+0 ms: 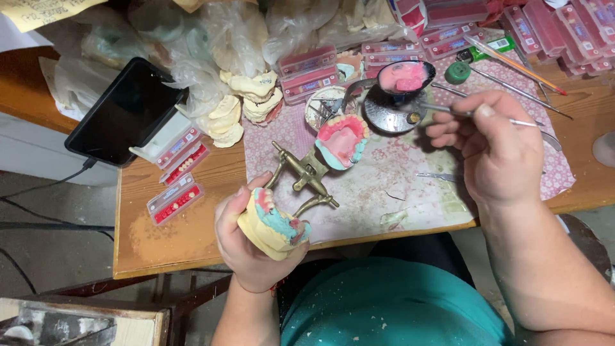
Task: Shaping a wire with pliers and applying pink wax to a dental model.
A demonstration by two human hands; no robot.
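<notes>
My left hand (pixel 246 247) grips a cream plaster dental cast (pixel 272 224) topped with pink and teal wax, held over the table's front edge. My right hand (pixel 496 154) pinches a thin metal wax tool (pixel 448 110), its tip reaching toward a black spoon-like ladle (pixel 405 77) holding pink wax. Between the hands, a brass articulator (pixel 304 174) lies on the patterned cloth (pixel 410 186). A pink and teal wax denture (pixel 343 141) sits at its far end.
A black tablet (pixel 122 109) leans at the left. Small trays of teeth (pixel 176 186) lie beside it. Plaster casts (pixel 246 102) and plastic bags pile up at the back. Red tooth boxes (pixel 544 25) and metal instruments (pixel 519 86) crowd the far right.
</notes>
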